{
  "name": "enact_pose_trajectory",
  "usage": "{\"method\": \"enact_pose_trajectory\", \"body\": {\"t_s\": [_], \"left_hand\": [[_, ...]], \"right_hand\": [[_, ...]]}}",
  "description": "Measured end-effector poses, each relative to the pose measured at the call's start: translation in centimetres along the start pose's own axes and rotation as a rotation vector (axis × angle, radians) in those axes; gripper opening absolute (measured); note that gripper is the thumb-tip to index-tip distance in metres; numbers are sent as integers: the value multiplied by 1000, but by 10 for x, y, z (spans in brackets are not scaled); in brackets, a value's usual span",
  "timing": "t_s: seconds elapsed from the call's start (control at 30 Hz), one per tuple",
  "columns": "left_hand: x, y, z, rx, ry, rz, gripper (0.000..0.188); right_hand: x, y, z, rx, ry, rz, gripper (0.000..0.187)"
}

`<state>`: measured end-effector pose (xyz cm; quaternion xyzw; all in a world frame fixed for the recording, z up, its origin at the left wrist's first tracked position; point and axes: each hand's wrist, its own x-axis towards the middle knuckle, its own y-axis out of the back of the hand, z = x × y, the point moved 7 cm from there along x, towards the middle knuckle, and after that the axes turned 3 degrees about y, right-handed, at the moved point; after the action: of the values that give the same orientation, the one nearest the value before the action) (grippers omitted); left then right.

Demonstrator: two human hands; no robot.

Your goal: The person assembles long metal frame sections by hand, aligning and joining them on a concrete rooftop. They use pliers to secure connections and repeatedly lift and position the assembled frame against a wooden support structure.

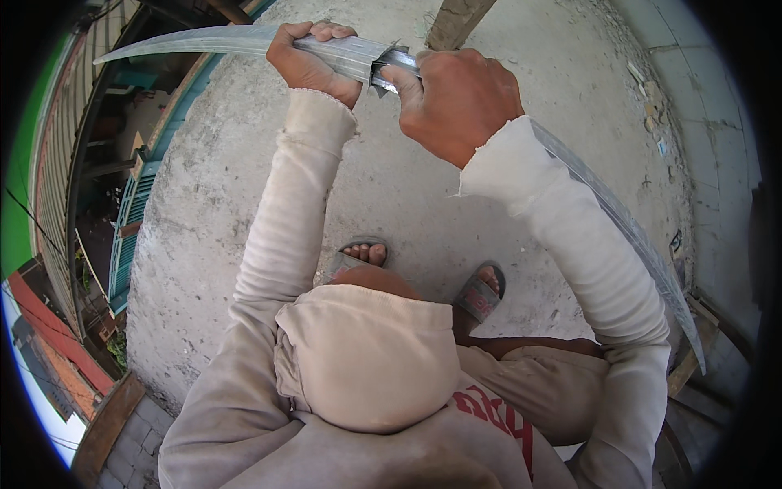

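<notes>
Two long, thin galvanized steel channels meet end to end between my hands, and fisheye bending makes them look curved. My left hand is closed around the left channel, close to its inner end. That end has cut, bent-out flaps, and the shinier narrow end of the right channel sits at or inside it. My right hand grips the right channel just beside the joint, thumb toward the flaps. Beyond that hand, the channel runs behind my right sleeve and out to the lower right. How deep the ends overlap is hidden.
A wooden post stands just beyond my right hand. Rough concrete floor spreads around my sandalled feet. Rubble lies along the grey wall at right. Teal railing borders a drop at left. Timber lies lower right.
</notes>
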<state>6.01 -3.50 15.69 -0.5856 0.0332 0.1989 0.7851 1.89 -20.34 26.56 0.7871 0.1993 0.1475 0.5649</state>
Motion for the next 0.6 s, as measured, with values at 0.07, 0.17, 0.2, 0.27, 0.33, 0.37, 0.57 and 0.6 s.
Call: {"method": "enact_pose_trajectory", "body": {"t_s": [0.07,0.17,0.2,0.27,0.33,0.37,0.57,0.6], "left_hand": [[2,3,2,19,1,15,16],[-2,1,0,74,-13,40,16],[-4,-1,-1,97,-19,48,16],[-1,2,0,33,3,2,17],[2,4,-2,-4,22,-36,17],[3,5,-3,-8,29,-50,18],[2,3,-4,30,12,-30,18],[3,2,-3,41,8,-20,18]], "right_hand": [[-2,0,-5,-20,57,57,21],[-1,-2,-4,-62,89,39,25],[-2,-2,-4,-53,117,80,23],[-4,-3,-8,-36,179,162,19],[-3,0,-8,-63,151,131,17],[-2,1,-8,-76,139,114,17],[-1,-4,-11,-149,201,144,19],[0,-3,-11,-151,209,159,20]]}}
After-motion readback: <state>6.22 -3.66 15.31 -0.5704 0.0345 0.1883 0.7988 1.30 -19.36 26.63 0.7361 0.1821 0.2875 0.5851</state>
